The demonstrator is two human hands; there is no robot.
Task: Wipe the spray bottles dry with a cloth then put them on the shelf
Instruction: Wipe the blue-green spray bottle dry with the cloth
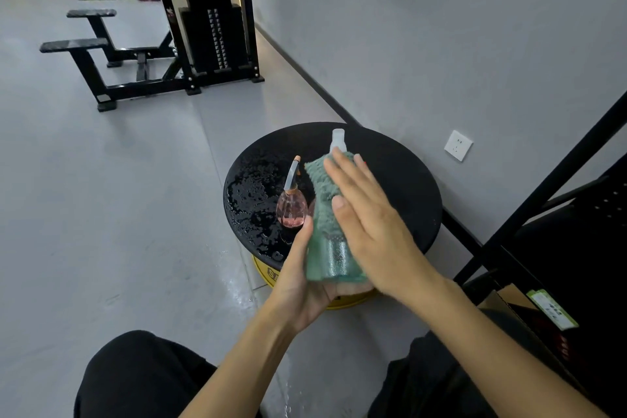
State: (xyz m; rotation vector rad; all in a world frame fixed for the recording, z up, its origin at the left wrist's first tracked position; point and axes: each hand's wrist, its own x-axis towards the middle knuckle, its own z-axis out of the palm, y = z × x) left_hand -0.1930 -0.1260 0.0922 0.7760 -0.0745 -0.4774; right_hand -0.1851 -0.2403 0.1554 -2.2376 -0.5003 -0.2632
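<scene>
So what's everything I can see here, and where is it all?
pink spray bottle: 1, pink, standing on the table's wet left side
clear spray bottle: 1, clear with white cap, held over the table, wrapped in the cloth
cloth: 1, green, round the clear bottle
round table: 1, black top on a yellow base, by the wall
wall socket: 1, white, on the grey wall
shelf frame: 1, black, far right
cardboard box: 1, brown, green label, low right
weight machine: 1, black, background left
left hand: 1, grips the wrapped bottle from below
right hand: 1, flat on the cloth
</scene>
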